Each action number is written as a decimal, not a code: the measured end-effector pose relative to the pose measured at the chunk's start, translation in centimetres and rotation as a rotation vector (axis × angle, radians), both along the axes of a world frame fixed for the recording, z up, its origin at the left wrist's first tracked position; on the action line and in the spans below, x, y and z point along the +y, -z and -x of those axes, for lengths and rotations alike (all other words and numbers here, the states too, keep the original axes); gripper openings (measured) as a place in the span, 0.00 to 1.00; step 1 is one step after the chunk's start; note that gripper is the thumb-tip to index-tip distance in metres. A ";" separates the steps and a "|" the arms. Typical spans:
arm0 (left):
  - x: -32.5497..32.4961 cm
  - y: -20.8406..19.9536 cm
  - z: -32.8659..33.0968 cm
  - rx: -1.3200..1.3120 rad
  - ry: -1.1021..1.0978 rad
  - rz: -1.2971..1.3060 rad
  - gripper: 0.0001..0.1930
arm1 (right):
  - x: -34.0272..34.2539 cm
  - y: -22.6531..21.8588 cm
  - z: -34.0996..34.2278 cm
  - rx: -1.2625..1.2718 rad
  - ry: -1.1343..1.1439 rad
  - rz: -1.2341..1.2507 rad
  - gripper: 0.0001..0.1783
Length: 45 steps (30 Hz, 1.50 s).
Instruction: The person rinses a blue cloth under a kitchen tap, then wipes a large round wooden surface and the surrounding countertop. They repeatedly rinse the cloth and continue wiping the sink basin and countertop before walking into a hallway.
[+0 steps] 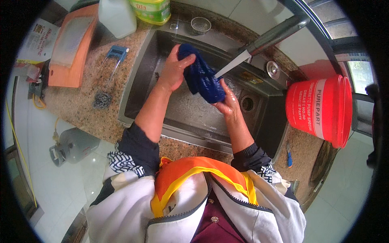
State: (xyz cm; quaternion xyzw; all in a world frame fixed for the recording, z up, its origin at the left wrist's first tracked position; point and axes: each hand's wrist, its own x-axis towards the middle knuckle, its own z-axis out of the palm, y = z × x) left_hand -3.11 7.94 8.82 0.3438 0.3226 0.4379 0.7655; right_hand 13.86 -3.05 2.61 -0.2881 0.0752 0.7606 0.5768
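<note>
A wet dark blue cloth (197,72) hangs bunched over the sink (139,83), gripped at both ends. My left hand (175,69) pinches its upper left end between thumb and fingers. At the lower right end, my right hand (228,100) is closed on it, with some fingers hidden behind the cloth. From the tap (279,34) a stream of water (233,65) runs down onto the cloth beside my right hand. Both hands and forearms look wet.
A red bucket (316,109) stands right of the sink, near a blue-handled knife (289,158). Along the left counter are an orange cutting board (67,77), a wire scrubber with blue handle (117,52) and a white jug (116,18). A grey gas cylinder (79,146) sits lower left.
</note>
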 end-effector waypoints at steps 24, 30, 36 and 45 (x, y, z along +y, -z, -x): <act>0.3 10.1 -10.2 1.065 0.136 -0.372 0.30 | 2.2 1.9 0.8 -1.790 -0.537 -0.244 0.38; 0.7 8.8 -7.2 0.228 0.154 0.197 0.43 | 1.0 -0.9 -0.2 -1.167 -0.320 -0.066 0.32; -1.5 9.3 -3.3 -0.548 0.196 0.563 0.15 | -0.3 -4.0 2.4 0.511 -0.075 0.037 0.34; 0.9 7.5 -6.6 0.142 0.158 0.092 0.19 | 0.9 -5.1 -0.4 -0.852 -0.602 -0.054 0.29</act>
